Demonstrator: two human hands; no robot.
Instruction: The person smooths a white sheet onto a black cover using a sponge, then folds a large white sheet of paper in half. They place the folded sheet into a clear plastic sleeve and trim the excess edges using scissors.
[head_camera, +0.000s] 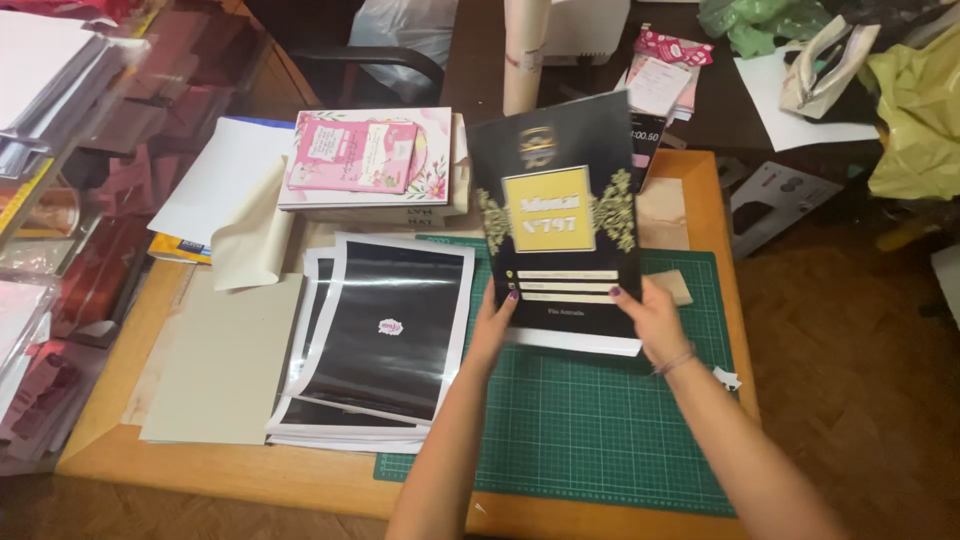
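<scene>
Both hands, left hand (492, 325) and right hand (652, 318), pinch the black printed sheet (560, 220) by its lower corners, mid-frame above the green cutting mat (600, 420)

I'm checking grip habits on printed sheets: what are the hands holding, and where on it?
Both hands hold one black printed sheet by its bottom edge: left hand at the lower left corner, right hand at the lower right.

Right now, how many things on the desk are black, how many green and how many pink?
Black: 2, the black printed cover held by the left hand and right hand, and the stack of black sheets.
Green: 1, the cutting mat.
Pink: 1, the floral card.
Total: 4
</scene>
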